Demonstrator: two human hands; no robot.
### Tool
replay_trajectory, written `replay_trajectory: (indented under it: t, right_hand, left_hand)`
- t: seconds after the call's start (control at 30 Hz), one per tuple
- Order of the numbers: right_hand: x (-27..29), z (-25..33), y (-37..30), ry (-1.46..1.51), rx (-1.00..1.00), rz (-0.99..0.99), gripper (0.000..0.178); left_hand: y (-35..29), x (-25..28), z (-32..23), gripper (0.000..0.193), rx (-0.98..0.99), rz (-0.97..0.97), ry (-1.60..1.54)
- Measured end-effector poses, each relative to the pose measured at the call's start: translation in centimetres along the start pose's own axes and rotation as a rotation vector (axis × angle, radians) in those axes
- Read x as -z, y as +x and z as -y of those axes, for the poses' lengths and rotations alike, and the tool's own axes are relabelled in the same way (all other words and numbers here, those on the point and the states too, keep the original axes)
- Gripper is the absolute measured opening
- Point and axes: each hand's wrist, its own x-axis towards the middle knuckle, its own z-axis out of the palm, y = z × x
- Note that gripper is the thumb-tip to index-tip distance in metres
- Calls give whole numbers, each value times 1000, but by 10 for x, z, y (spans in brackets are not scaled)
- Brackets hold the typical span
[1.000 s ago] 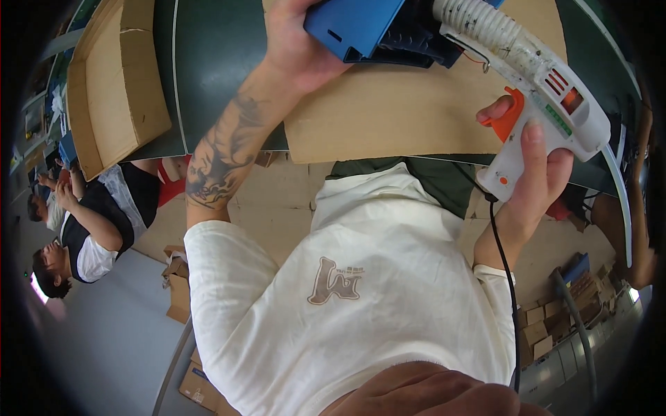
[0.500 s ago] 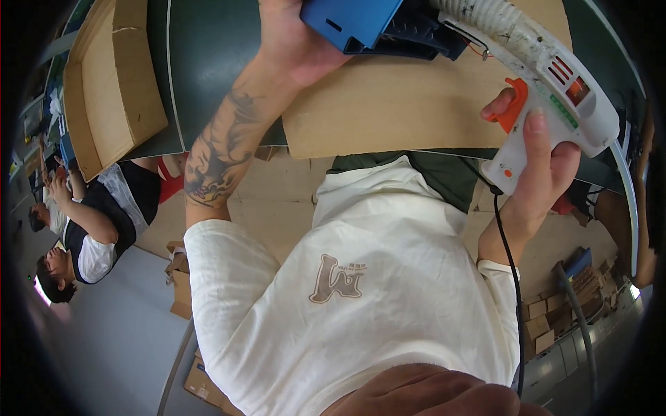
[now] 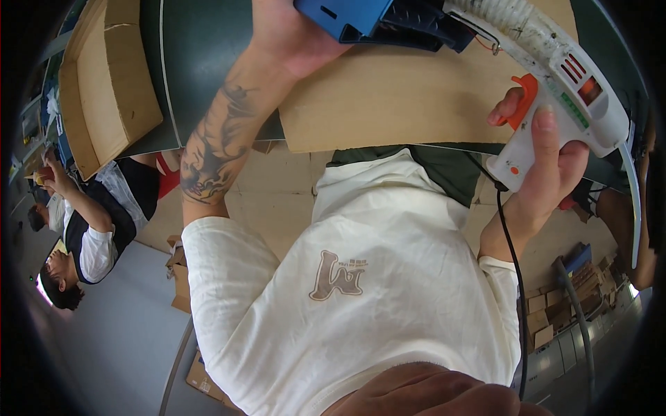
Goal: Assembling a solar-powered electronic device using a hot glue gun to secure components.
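Note:
My left hand [image 3: 295,38] is closed around a blue box-like housing [image 3: 343,19] at the top edge; its fingers are partly hidden or cut off. Ribbed black parts [image 3: 413,29] sit on the housing's right side. In my right hand [image 3: 551,163] is a white hot glue gun [image 3: 565,114], my fingers wrapped round its grip and one finger on the orange trigger [image 3: 526,93]. The gun's stained, ribbed front section [image 3: 510,21] points toward the black parts. A translucent glue stick [image 3: 634,208] sticks out of its back. The nozzle tip is out of sight.
A cardboard sheet [image 3: 388,104] lies on the dark green table [image 3: 201,62]. An open cardboard box [image 3: 94,90] stands at the left. The gun's black cord [image 3: 510,243] hangs down by my right arm. Another person [image 3: 104,229] is at the left; flattened cartons [image 3: 576,298] lie at lower right.
The blue housing and my left hand have shifted slightly up and left. The glue gun has moved a little to the right. Both hands keep their hold.

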Motion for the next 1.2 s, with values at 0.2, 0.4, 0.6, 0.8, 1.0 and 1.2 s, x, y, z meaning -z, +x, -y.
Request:
replay_trajectory:
  t: [0.2,0.4,0.6,0.8,1.0,1.2]
  right_hand:
    - [-4,-1,0,-41,18,-33,43]
    - [0,-6,-1,36,56,30,44]
    - [-8,0,-3,-115,134,38,43]
    - [-5,1,-3,-216,164,70,42]
    - [11,16,0,-158,50,61,43]
    - [62,-6,2,478,-64,28,48]
  left_hand:
    - [-2,-10,1,41,-40,-52,119]
    - [-3,-12,2,40,-52,-87,153]
    - [3,8,4,41,-28,111,-78]
    - [-2,13,1,45,-24,67,139]
    - [-4,8,8,54,6,98,145]
    - [-10,7,-4,56,148,-125,80]
